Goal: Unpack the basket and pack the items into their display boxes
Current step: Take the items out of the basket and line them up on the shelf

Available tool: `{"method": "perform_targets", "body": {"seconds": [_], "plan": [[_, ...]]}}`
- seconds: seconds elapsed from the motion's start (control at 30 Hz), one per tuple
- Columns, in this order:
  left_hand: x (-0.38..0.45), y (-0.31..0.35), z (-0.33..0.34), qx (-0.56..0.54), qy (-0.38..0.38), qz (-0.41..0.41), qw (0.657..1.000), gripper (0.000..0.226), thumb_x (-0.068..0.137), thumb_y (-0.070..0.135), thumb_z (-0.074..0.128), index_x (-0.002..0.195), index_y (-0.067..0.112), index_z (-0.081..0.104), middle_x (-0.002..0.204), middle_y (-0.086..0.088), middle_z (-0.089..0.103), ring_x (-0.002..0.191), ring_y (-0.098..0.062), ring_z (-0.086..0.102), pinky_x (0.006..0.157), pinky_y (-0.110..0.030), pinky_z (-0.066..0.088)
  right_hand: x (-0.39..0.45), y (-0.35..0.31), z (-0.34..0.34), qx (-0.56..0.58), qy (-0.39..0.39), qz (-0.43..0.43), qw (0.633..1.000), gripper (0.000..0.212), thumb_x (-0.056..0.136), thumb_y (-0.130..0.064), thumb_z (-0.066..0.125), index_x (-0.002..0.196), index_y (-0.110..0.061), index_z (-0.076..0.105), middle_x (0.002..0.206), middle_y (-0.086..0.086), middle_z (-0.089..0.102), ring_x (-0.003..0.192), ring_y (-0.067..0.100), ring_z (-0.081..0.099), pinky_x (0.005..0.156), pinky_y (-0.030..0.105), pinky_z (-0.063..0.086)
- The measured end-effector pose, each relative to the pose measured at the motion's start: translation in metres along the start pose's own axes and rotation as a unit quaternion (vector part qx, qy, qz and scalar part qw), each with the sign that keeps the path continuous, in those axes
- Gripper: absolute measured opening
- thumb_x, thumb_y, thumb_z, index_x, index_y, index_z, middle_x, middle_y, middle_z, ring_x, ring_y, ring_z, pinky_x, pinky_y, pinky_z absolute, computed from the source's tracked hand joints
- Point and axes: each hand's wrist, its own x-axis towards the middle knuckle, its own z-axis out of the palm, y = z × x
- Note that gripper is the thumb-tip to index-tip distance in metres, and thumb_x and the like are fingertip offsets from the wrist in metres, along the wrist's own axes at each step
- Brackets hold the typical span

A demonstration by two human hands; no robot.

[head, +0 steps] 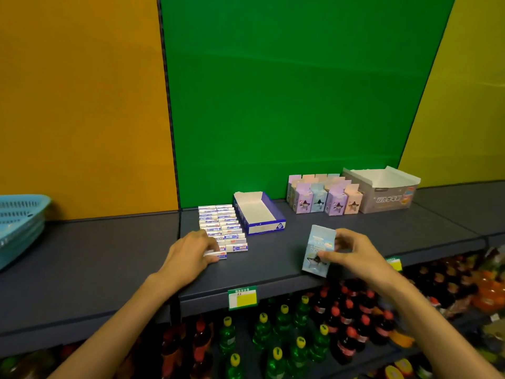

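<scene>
My right hand (348,253) grips a light blue carton with a star window (318,248), held tilted just above the dark shelf (109,255). My left hand (191,254) pinches a small white and blue pack (217,254) at the near end of two rows of like packs (222,225). An empty blue and white display box (259,214) lies right of those rows. Several pastel star-window cartons (325,199) stand at the back, beside an open grey display box (382,191). The blue basket (19,222) sits at the far left.
Orange, green and yellow panels back the shelf. Price tags (242,298) hang on its front edge. Below it stand several bottles with yellow and red caps (300,337), and orange goods lie at the lower right.
</scene>
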Motion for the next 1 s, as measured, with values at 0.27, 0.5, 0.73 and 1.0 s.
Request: {"method": "perform_targets", "body": {"seconds": [0.27, 0.5, 0.73, 1.0], "plan": [[0.012, 0.018, -0.008, 0.017, 0.008, -0.024, 1.0, 0.032, 0.088, 0.057, 0.063, 0.113, 0.037, 0.065, 0.114, 0.014, 0.061, 0.109, -0.012, 0.056, 0.087, -0.033, 0.047, 0.081, 0.031, -0.045, -0.129, -0.036, -0.04, 0.99, 0.038, 0.072, -0.016, 0.087, 0.101, -0.026, 0.065, 0.096, -0.006, 0.073, 0.089, 0.012, 0.07, 0.081, 0.034, 0.057], [0.058, 0.07, -0.01, 0.025, 0.008, -0.033, 0.999, 0.035, 0.092, 0.051, 0.059, 0.124, 0.035, 0.062, 0.128, 0.01, 0.061, 0.116, -0.013, 0.056, 0.092, -0.034, 0.047, 0.137, 0.048, -0.099, -0.238, -0.054, -0.093, 0.965, 0.041, 0.074, -0.022, 0.087, 0.104, -0.021, 0.058, 0.107, -0.002, 0.067, 0.091, 0.012, 0.065, 0.079, 0.035, 0.059], [0.11, 0.13, 0.004, 0.039, 0.005, -0.093, 0.995, 0.036, 0.092, 0.051, 0.059, 0.125, 0.036, 0.062, 0.134, 0.006, 0.06, 0.122, -0.019, 0.054, 0.098, -0.038, 0.046, 0.195, 0.056, -0.108, -0.285, -0.067, -0.176, 0.94, 0.048, 0.071, -0.044, 0.085, 0.104, -0.038, 0.051, 0.108, -0.001, 0.061, 0.1, 0.018, 0.053, 0.076, 0.035, 0.044], [0.142, 0.176, 0.007, 0.072, -0.003, -0.145, 0.987, 0.038, 0.093, 0.052, 0.055, 0.128, 0.035, 0.059, 0.135, 0.004, 0.059, 0.123, -0.022, 0.054, 0.097, -0.04, 0.047, 0.239, 0.056, -0.105, -0.381, -0.055, -0.258, 0.886, 0.059, 0.076, -0.051, 0.078, 0.124, -0.026, 0.055, 0.112, 0.003, 0.056, 0.113, 0.022, 0.042, 0.082, 0.034, 0.028]]}}
